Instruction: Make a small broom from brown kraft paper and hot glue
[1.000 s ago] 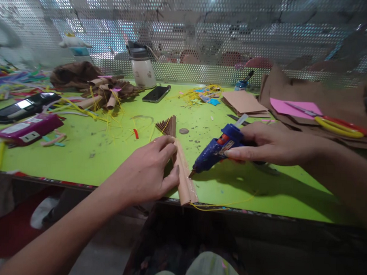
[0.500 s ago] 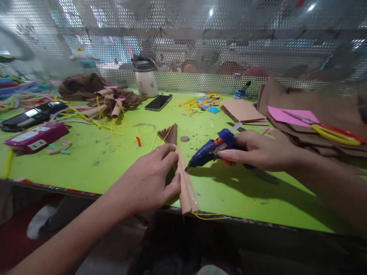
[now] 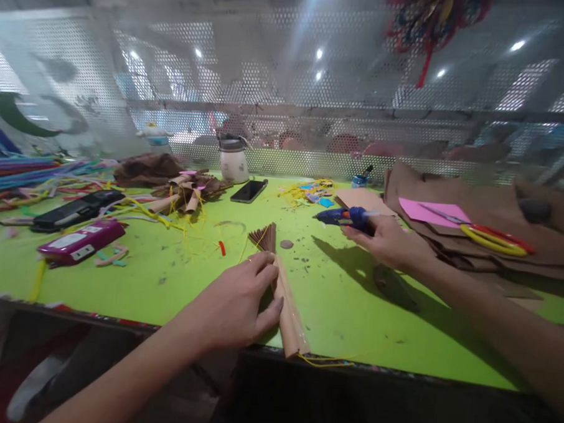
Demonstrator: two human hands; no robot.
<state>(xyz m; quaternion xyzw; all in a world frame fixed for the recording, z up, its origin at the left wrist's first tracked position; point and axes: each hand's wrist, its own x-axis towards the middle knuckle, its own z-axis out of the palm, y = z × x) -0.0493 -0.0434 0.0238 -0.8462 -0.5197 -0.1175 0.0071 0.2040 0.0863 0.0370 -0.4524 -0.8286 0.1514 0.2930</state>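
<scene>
My left hand (image 3: 245, 297) grips a folded brown paper piece (image 3: 289, 318) that lies at the table's front edge. Its far end shows a pleated fan (image 3: 264, 237), and a shiny clear strip of glue runs along its right side. Yellow string (image 3: 324, 361) trails from the near end. Raised above the table to the right, my right hand (image 3: 388, 238) is closed around a blue hot glue gun (image 3: 342, 217). The nozzle points left, away from the paper. A small round disc (image 3: 287, 244) lies just beyond the folded paper.
A purple power strip (image 3: 82, 242) and a black device (image 3: 76, 210) lie left. Behind are a phone (image 3: 248, 191), a white jar (image 3: 232, 159) and brown paper rolls (image 3: 191, 198). Scissors (image 3: 496, 238) rest on brown paper sheets (image 3: 479, 195) at right; a perforated screen (image 3: 286, 121) stands behind.
My right hand has lifted the glue gun off the folded paper, up and to the right, and its nozzle has turned level. My left hand keeps its hold. The camera view has tilted up.
</scene>
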